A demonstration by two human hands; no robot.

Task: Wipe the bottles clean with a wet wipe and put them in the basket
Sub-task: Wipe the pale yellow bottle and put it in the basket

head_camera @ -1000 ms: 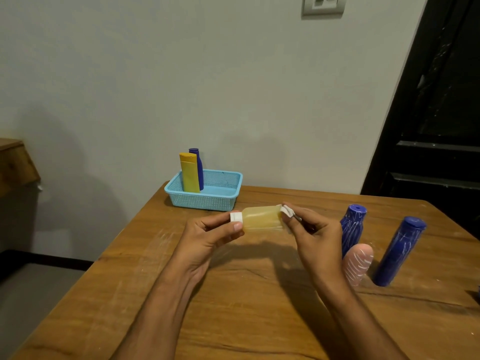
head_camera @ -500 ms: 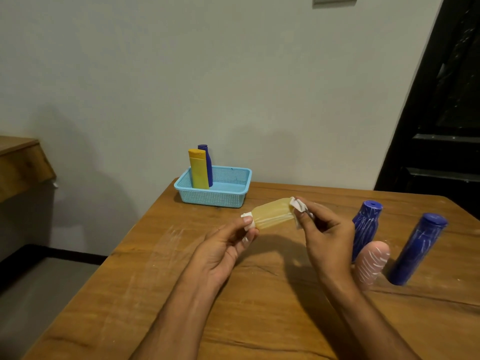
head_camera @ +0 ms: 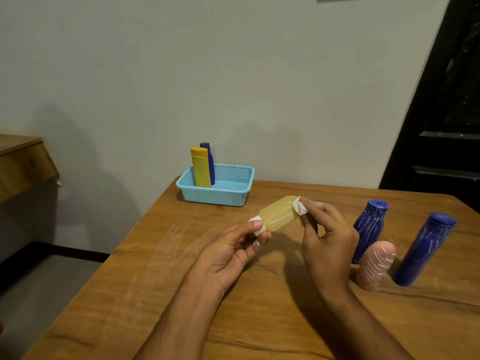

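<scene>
Your left hand (head_camera: 228,252) pinches the white cap (head_camera: 257,226) of a small translucent yellow bottle (head_camera: 279,213), thumb and fingers (head_camera: 255,224) curled around it, holding the bottle in the air above the wooden counter (head_camera: 181,294), in front of the light blue basket (head_camera: 217,190). Your right hand (head_camera: 324,242) pinches a bunched white wet wipe (head_camera: 300,207) against the bottle's base end, fingers bent around the wipe. The bottle's long axis runs diagonally: cap end low and toward your left, base end higher and toward your right, pointing away from you. Faint white streaks show on its side. The grip looks risky, because only the small cap is held; pressure from the wipe at the far end could twist the bottle loose or make it drop onto the counter. To your right stand two dark blue bottles (head_camera: 370,227) (head_camera: 426,249) and a pink bottle (head_camera: 376,265), all streaked white; a wide elbow swing might topple them. A yellow bottle (head_camera: 200,167) and a blue bottle (head_camera: 209,157) stand upright in the basket.
</scene>
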